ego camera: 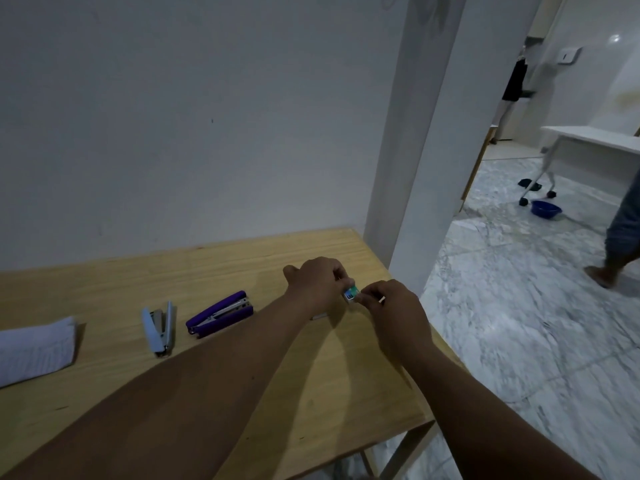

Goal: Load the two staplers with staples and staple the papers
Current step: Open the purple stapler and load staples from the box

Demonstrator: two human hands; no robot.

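Both my hands meet over the right part of the wooden table [242,265]. My left hand [318,282] and my right hand [394,306] pinch a small green-and-blue staple box [351,294] between their fingertips, one at each end. A purple stapler [220,314] lies on the table left of my hands. Further left lies a light blue stapler [159,328], hinged open. A stack of white papers [34,348] lies at the table's left edge, partly out of frame. A small white object [318,317] shows under my left wrist.
A white wall rises behind the table and a white pillar [408,168] stands at its right corner. On the marble floor to the right are a white wheeled table [588,147], a blue basin [546,208] and a walking person's leg [620,237].
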